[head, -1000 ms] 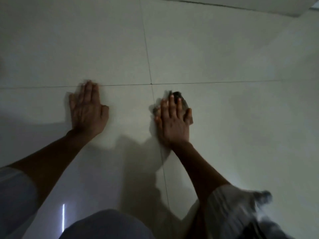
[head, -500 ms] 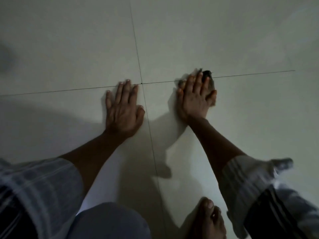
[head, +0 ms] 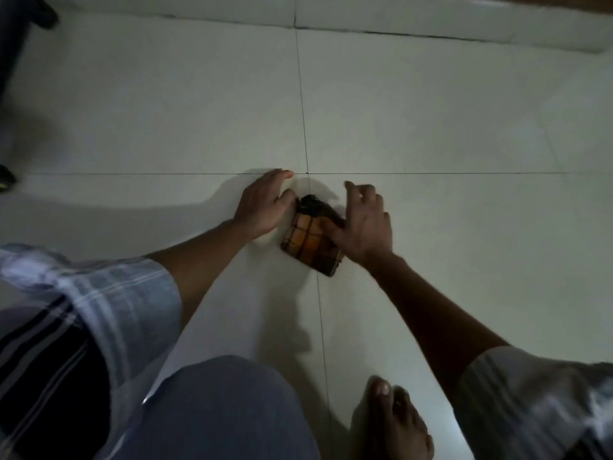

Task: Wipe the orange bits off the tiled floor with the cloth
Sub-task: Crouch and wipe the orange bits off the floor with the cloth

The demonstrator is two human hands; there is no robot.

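Observation:
A folded checked cloth (head: 310,239), orange and dark brown, lies on the pale tiled floor (head: 431,127) just below the crossing of two grout lines. My right hand (head: 363,224) rests on its right edge, thumb pressing the top, fingers spread and lifted. My left hand (head: 263,205) lies on the floor against the cloth's left side, its thumb touching the cloth's dark upper corner. No orange bits show on the tiles in this dim light.
A raised white skirting (head: 431,23) runs along the far edge of the floor. A dark object (head: 20,31) stands at the top left. My bare foot (head: 396,423) and bent knee (head: 219,410) are at the bottom.
My right hand has lifted off the balled cloth, which now shows as a folded checked square. Both hands have drawn together around it near the grout crossing. The view has pulled back.

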